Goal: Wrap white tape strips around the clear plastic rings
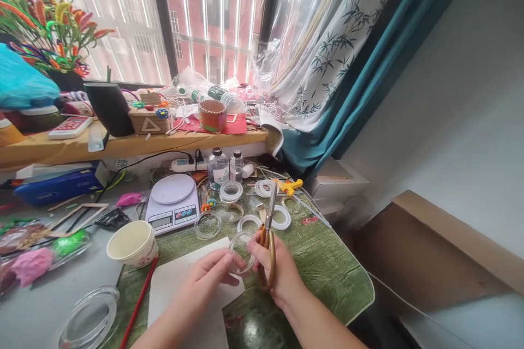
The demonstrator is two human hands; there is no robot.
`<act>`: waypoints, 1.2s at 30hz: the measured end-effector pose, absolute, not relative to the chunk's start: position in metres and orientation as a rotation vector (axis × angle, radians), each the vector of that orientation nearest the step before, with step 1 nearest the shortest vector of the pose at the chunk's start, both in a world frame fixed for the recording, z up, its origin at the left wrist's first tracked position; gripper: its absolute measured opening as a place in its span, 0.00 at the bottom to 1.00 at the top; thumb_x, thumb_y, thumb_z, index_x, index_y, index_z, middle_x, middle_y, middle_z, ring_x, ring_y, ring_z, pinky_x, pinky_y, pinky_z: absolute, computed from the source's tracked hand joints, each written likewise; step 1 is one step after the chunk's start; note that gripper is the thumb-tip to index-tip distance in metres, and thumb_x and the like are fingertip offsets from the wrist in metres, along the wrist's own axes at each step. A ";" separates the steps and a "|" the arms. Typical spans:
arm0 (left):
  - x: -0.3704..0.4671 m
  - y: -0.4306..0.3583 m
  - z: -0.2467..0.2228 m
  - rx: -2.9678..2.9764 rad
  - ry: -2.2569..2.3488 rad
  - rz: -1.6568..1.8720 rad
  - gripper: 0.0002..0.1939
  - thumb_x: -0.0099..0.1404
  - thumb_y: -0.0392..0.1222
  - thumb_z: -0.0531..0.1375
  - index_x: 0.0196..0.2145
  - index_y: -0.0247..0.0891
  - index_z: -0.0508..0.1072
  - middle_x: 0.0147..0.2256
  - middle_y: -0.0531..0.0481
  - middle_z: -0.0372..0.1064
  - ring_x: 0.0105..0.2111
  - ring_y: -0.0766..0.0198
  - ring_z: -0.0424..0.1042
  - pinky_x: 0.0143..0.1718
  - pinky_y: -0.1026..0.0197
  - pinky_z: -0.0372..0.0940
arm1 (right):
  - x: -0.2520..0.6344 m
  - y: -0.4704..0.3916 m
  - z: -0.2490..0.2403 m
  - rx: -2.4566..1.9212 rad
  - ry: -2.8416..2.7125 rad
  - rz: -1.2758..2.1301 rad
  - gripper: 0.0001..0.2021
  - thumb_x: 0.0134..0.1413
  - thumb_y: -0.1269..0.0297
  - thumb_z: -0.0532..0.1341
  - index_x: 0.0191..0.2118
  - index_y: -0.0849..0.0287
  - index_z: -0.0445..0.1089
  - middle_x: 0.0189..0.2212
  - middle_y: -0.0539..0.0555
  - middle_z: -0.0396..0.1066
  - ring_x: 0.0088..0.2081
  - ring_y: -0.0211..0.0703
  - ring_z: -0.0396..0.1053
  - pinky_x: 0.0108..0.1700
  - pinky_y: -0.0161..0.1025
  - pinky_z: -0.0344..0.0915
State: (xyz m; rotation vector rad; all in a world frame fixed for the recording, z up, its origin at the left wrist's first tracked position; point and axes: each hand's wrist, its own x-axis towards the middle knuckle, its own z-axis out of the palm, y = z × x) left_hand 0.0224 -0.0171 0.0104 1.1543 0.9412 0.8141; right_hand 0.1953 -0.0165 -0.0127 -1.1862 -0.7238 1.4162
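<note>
A clear resin-like ring (232, 248) is pinched between my hands above the corner of a white sheet (180, 283). My left hand (207, 275) is closed on its left side with thumb and fingers. My right hand (282, 270) is closed round scissors (268, 240) with bronze-coloured handles, blades pointing up and away, while its thumb and fingertips also touch the ring's right side. Just beyond lie white ring moulds (281, 218) and another clear round piece (207, 226). Parts of the ring are hidden by my fingers.
A white kitchen scale (174, 202), a paper cup (131, 242) and a red stick (138, 305) are to the left. Two bottles (218, 169) and a yellow glue gun (290, 186) stand or lie at the back. Clear round dishes (88, 319) are at front left.
</note>
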 end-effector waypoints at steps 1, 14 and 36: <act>0.022 -0.017 0.008 1.154 0.944 0.825 0.27 0.63 0.66 0.62 0.33 0.37 0.83 0.40 0.42 0.77 0.42 0.50 0.74 0.43 0.55 0.71 | 0.196 -0.012 -0.008 -1.214 -0.781 1.386 0.23 0.41 0.51 0.74 0.33 0.56 0.63 0.19 0.41 0.61 0.17 0.32 0.58 0.21 0.32 0.55; 0.017 -0.012 -0.003 0.655 0.606 0.798 0.26 0.51 0.51 0.77 0.45 0.41 0.76 0.43 0.47 0.71 0.35 0.58 0.77 0.32 0.61 0.68 | 0.202 0.006 0.016 -1.153 -1.477 1.417 0.09 0.46 0.66 0.69 0.32 0.57 0.68 0.26 0.45 0.61 0.27 0.37 0.58 0.28 0.34 0.55; 0.020 -0.015 0.007 0.482 0.668 0.684 0.25 0.68 0.63 0.60 0.41 0.36 0.75 0.33 0.47 0.74 0.30 0.56 0.80 0.28 0.63 0.66 | 0.208 -0.004 0.029 -1.138 -1.420 1.527 0.16 0.41 0.64 0.75 0.31 0.57 0.67 0.24 0.44 0.61 0.26 0.36 0.56 0.27 0.33 0.54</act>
